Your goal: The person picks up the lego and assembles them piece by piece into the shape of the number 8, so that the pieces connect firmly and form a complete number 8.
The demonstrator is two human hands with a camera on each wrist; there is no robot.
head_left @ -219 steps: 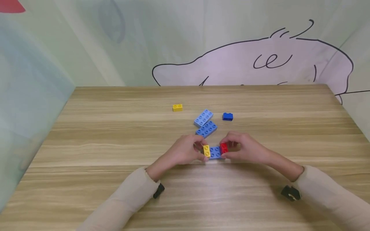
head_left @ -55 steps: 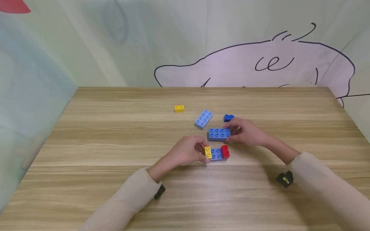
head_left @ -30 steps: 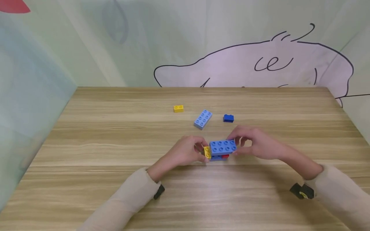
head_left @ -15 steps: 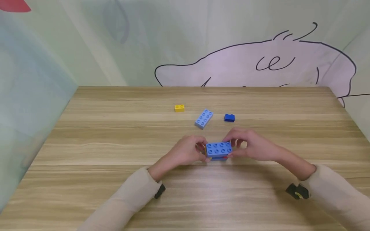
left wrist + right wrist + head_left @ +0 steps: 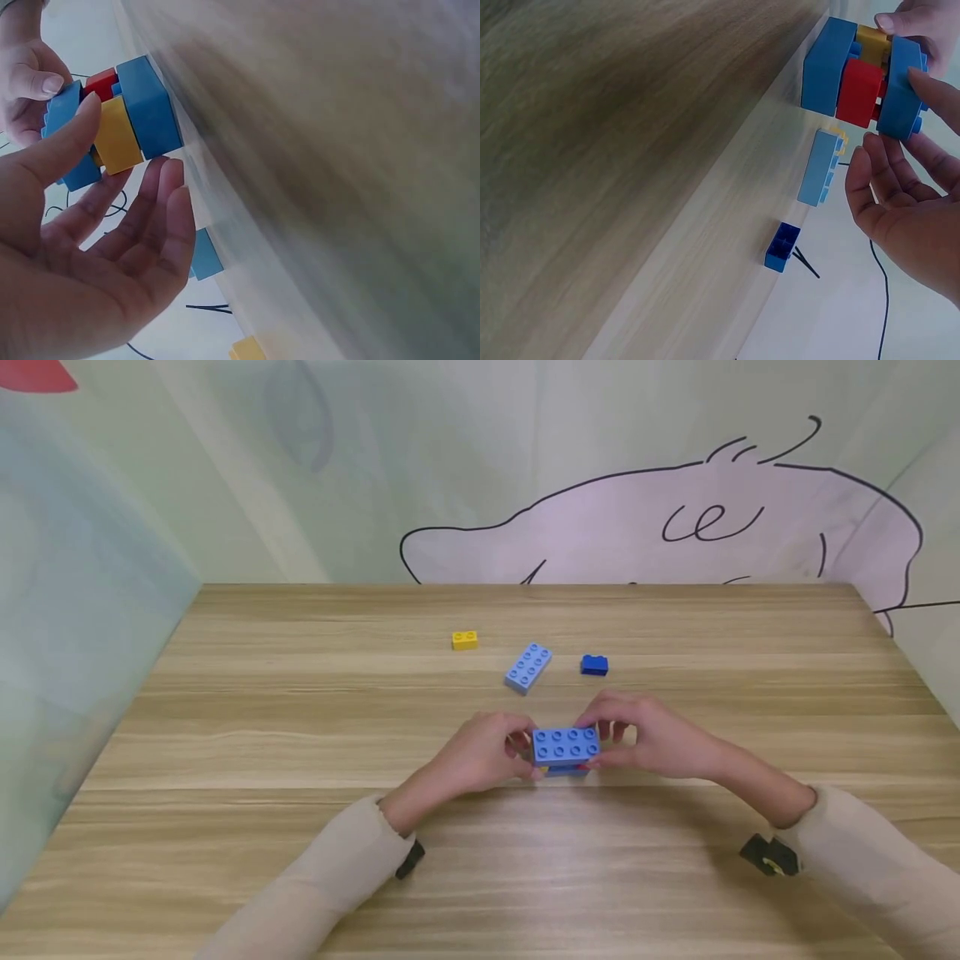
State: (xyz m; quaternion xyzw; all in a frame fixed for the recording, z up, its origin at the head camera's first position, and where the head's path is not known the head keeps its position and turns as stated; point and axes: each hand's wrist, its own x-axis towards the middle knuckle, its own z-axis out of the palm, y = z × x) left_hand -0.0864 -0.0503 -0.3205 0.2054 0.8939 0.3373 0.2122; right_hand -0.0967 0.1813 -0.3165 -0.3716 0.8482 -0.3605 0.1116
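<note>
Blue brick [image 5: 566, 746] lies crosswise (studs up).

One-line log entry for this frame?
left hand: steadies brick stack | right hand: pinches top blue brick | loose: light-blue brick, dark-blue brick, yellow brick

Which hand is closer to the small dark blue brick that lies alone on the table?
The right hand. It is just in front of the dark blue brick, slightly to its right; the left hand is farther away, beyond the stack.
</note>
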